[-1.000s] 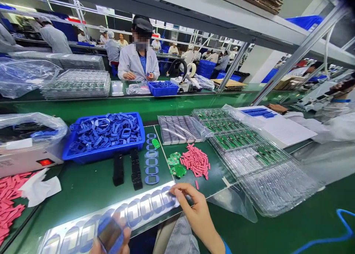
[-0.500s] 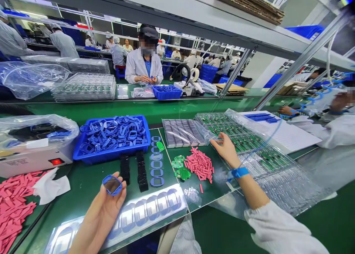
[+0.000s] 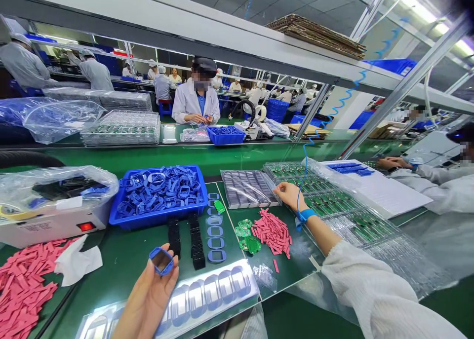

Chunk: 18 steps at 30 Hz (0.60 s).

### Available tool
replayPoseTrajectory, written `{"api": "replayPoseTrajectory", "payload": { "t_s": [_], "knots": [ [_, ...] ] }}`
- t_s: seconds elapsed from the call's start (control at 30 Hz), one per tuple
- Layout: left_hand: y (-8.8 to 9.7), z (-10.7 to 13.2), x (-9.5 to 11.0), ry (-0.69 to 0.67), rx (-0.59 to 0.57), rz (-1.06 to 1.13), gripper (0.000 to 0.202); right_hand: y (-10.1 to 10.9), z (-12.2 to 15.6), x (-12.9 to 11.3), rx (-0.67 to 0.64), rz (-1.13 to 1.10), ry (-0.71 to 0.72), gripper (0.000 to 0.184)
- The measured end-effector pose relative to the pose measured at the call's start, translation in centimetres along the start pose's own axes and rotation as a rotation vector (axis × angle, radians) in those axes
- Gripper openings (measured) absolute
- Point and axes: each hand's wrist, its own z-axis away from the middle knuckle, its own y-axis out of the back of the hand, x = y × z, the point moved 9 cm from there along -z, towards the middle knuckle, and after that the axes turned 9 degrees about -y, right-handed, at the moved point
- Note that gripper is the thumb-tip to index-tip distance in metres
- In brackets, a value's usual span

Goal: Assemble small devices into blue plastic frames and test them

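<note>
a long factory room runs away past the green worktop [image 3: 122,245], with rows of workers in white coats and a co-worker [image 3: 196,99] facing across the bench, hands together over small parts. another co-worker's hands [image 3: 394,164] rest further along on the right.

the left hand [image 3: 148,299] is low at the near edge, palm up, with its fingertips and thumb pinching a blue frame [image 3: 161,261]. the frame sits tilted at the fingertips, its dark window facing up and its long axis slanting toward the right hand. a printed film sheet [image 3: 203,289] lies just right of the left hand, and two black stacks [image 3: 185,240] stand just above it.

the right hand [image 3: 291,197] is well apart, across the worktop, its fingers loosely curled, though i cannot tell whether they hold anything. it hovers at the edge of a clear tray of green boards [image 3: 326,201], beside a pile of pink strips [image 3: 272,233]. the left hand is the nearer to the frame's blue crate [image 3: 155,219].
</note>
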Motion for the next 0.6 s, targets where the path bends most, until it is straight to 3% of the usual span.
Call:
{"api": "replayPoseTrajectory", "payload": {
  "t_s": [0.37, 0.6],
  "knots": [
    [0.9, -0.3, -0.5, 0.051, 0.009, 0.004, 0.043, -0.5, 0.6, -1.7, -0.047, 0.153, -0.005, 0.030],
    [0.0, -0.3, -0.4, 0.055, -0.091, 0.046, 0.047, -1.6, 1.0, -4.3, 0.005, 0.173, 0.002, 0.032]
  ]
}}
